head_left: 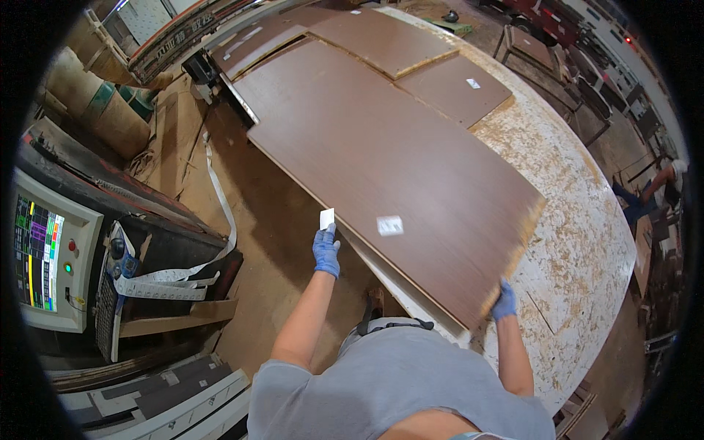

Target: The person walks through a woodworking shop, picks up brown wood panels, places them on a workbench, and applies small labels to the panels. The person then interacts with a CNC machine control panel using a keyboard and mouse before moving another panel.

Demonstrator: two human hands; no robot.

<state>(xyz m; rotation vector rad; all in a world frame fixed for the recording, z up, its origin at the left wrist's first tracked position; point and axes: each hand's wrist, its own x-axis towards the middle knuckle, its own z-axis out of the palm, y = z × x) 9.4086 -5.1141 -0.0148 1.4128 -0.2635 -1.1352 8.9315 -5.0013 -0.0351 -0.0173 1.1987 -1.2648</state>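
A long brown wood-grain panel (400, 158) lies across the white worktable (568, 286), its near end toward me. Its long left side reaches past the table edge. My right hand (504, 301), in a blue glove, grips the panel's near right edge, where sawdust lines the rim. Beside the long left edge, my left hand (326, 251), also gloved in blue, holds a small white label (327, 218) in its fingertips. A white printed label (390, 225) sits flat on the panel's face.
More brown panels (455, 92) lie farther back on the table, and sawdust covers its right side. At left stands a control console with a lit screen (40, 253); a roll of white labels (169, 282) trails beside it. Another person (656, 191) is at far right.
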